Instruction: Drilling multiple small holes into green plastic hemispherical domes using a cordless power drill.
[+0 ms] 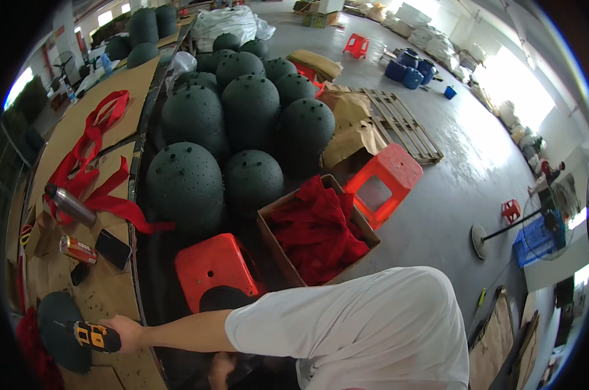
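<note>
My right hand (126, 333) is closed around a yellow-and-black cordless drill (97, 337) at the lower left. The drill's thin bit points left, over a dark green rounded piece (61, 348) on the cardboard-covered table (115, 279). Whether the bit touches that piece is unclear. Below my outstretched right arm, near the lower edge, part of my left hand (223, 365) shows; its fingers are mostly hidden. Nearest the drill on the table are a small dark object (80, 273), a black phone (113, 249) and a red drink can (78, 249).
Beyond the table's edge stand several dark green domes (185, 185) with small knobs. Red stools (216, 270) flank a cardboard box (284, 260) of red cloth (320, 224). A steel bottle (71, 205) and red straps (80, 162) lie on the table. A fan (480, 242) stands right.
</note>
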The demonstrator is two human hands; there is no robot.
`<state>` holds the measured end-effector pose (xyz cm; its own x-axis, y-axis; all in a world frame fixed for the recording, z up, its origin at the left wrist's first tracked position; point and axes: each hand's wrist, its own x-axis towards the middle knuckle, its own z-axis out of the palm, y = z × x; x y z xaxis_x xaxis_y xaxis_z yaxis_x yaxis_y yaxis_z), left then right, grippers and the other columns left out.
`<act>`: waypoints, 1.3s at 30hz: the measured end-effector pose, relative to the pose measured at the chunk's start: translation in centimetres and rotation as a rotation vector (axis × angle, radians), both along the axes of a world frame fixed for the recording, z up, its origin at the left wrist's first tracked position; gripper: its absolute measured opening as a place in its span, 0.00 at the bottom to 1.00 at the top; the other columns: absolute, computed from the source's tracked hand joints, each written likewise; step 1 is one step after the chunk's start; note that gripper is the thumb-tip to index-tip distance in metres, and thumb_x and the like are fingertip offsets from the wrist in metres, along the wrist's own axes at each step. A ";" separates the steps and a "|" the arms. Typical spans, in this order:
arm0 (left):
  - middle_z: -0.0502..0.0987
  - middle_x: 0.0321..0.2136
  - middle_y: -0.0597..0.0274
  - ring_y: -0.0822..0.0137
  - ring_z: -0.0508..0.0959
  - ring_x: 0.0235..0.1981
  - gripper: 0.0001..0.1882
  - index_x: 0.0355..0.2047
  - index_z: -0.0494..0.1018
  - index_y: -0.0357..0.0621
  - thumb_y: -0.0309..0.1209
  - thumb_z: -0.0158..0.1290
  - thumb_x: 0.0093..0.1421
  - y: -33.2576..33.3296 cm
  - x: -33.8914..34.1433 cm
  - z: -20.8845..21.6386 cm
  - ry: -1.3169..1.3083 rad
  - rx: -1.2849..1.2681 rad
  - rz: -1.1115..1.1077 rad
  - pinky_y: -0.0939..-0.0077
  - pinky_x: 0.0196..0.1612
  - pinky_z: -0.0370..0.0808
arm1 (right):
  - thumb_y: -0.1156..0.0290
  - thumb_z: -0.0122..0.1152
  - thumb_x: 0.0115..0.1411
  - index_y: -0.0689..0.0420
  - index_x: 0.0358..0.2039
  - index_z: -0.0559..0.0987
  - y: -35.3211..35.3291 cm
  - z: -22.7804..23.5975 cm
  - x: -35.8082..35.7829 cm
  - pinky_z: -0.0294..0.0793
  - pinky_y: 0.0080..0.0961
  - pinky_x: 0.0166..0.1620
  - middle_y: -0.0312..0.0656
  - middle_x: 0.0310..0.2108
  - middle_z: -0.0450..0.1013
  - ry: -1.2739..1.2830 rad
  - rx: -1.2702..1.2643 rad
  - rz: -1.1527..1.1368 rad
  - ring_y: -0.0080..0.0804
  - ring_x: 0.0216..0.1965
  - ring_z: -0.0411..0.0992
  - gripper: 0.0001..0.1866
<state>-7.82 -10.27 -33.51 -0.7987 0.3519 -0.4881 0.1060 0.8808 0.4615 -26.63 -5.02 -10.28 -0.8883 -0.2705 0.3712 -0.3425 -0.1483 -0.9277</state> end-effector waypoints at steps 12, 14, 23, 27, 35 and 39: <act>0.79 0.49 0.42 0.43 0.77 0.51 0.22 0.52 0.76 0.44 0.42 0.55 0.61 4.7 -0.8 -13.8 -0.191 0.169 -0.326 0.53 0.51 0.74 | 0.74 0.66 0.45 0.60 0.40 0.77 -1.5 -0.8 0.5 0.77 0.34 0.41 0.46 0.31 0.79 0.074 0.004 -0.021 0.43 0.33 0.78 0.19; 0.79 0.49 0.42 0.43 0.78 0.51 0.22 0.52 0.76 0.44 0.42 0.55 0.61 5.8 -1.1 -13.0 -0.190 0.210 -0.396 0.53 0.51 0.74 | 0.75 0.66 0.45 0.60 0.40 0.77 -1.5 -0.7 0.8 0.77 0.33 0.42 0.46 0.32 0.79 0.110 0.020 -0.065 0.42 0.34 0.77 0.19; 0.79 0.48 0.44 0.46 0.78 0.51 0.22 0.51 0.77 0.43 0.43 0.54 0.61 7.8 -3.1 -8.4 -0.168 0.370 -0.653 0.56 0.51 0.75 | 0.75 0.65 0.49 0.61 0.41 0.78 -2.7 -0.3 1.7 0.76 0.34 0.44 0.49 0.34 0.79 0.114 0.007 -0.124 0.44 0.36 0.77 0.17; 0.80 0.47 0.44 0.46 0.79 0.51 0.21 0.48 0.78 0.41 0.43 0.53 0.62 7.5 -3.3 -5.6 -0.220 0.334 -0.620 0.57 0.52 0.74 | 0.75 0.64 0.46 0.63 0.51 0.71 0.6 -1.4 2.9 0.75 0.34 0.50 0.51 0.41 0.77 0.296 0.122 -0.151 0.48 0.44 0.76 0.29; 0.80 0.43 0.41 0.44 0.78 0.50 0.21 0.44 0.80 0.40 0.45 0.51 0.65 5.0 -6.4 -8.9 -0.043 0.318 -0.690 0.52 0.51 0.74 | 0.60 0.65 0.53 0.63 0.58 0.68 19.8 -6.7 10.5 0.69 0.43 0.60 0.55 0.54 0.70 0.311 0.934 -0.479 0.53 0.58 0.68 0.34; 0.80 0.42 0.39 0.42 0.78 0.48 0.21 0.44 0.80 0.38 0.44 0.52 0.64 6.8 -5.1 -5.9 -0.044 0.243 -0.689 0.52 0.50 0.74 | 0.51 0.61 0.55 0.61 0.54 0.72 22.0 -9.5 14.7 0.73 0.44 0.56 0.55 0.53 0.71 -0.286 1.290 -0.385 0.52 0.55 0.70 0.33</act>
